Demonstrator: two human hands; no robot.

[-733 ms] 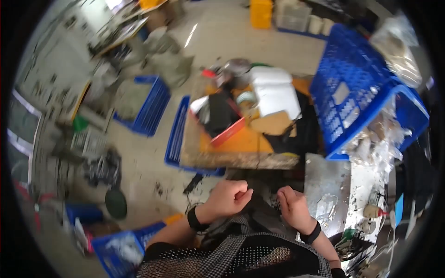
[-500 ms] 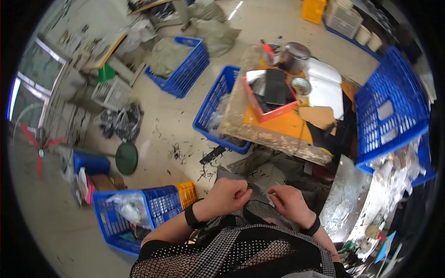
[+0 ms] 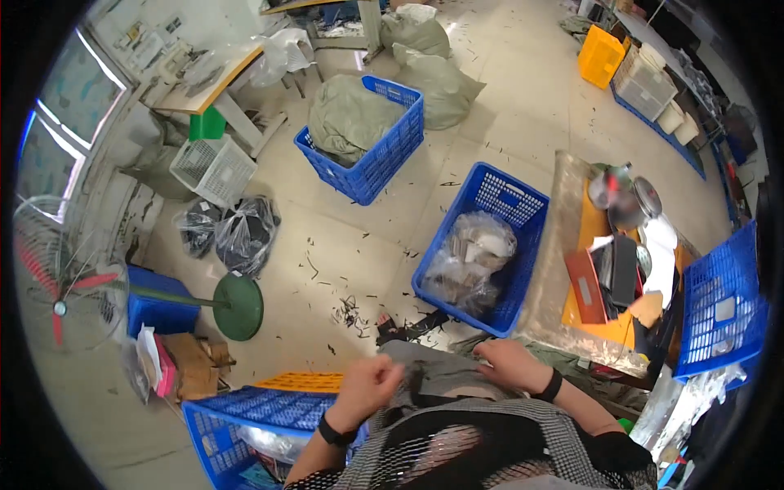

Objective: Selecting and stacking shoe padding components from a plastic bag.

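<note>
My left hand (image 3: 366,390) is raised over the left side of my lap with its fingers curled in. Whatever those fingers may hold is hidden. Across my lap, my right hand (image 3: 514,367) hangs over the grey trousers (image 3: 437,371). Its fingers are loosely bent, thumb a little apart, and nothing shows in them. Nearest to the left hand is a blue crate (image 3: 212,437) with clear plastic bags inside, a yellow crate (image 3: 302,381) against its far side. Beyond my right hand stands another blue crate (image 3: 523,204), holding clear bags of small parts (image 3: 474,253).
A worn table (image 3: 543,278) stands at right with a red box (image 3: 584,286) and papers. A blue crate (image 3: 392,155) with a green sack lies ahead. At left are a standing fan (image 3: 61,306), its green base (image 3: 238,306) and black bags (image 3: 247,237). Dark scraps litter the floor.
My view has turned left, so the table sits further right. My hands have moved farther apart; the right one has loosened and hangs over the trousers.
</note>
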